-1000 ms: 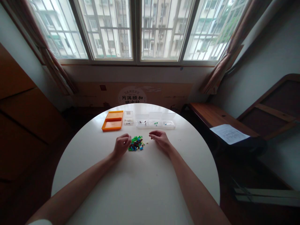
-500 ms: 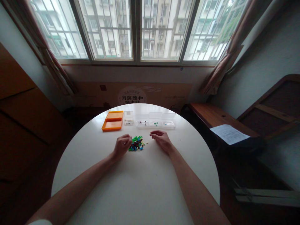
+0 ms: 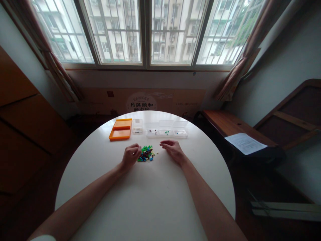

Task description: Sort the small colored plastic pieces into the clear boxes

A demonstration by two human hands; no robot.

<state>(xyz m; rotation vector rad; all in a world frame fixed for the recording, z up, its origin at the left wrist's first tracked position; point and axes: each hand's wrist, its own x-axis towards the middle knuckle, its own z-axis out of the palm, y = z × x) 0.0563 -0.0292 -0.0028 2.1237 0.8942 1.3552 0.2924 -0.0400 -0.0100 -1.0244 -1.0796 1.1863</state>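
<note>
A small heap of building bricks (image 3: 145, 154), green, blue, dark brown and pale yellow, lies on the white round table (image 3: 140, 197). My left hand (image 3: 131, 154) rests against the heap's left side, its fingers curled closed; what they hold, if anything, is hidden. To the right of the heap, my right hand (image 3: 173, 149) is held with thumb and fingertips together in a pinch pointing left. Anything between those tips is too small to name. One pale loose brick (image 3: 157, 153) sits between the heap and my right hand.
Beyond the hands stand an orange tray (image 3: 120, 137), a small clear box (image 3: 137, 125) and a clear compartment box (image 3: 166, 136) with lids up and a few bricks inside. Right of the table, a wooden bench (image 3: 220, 122) carries a paper sheet (image 3: 245, 144).
</note>
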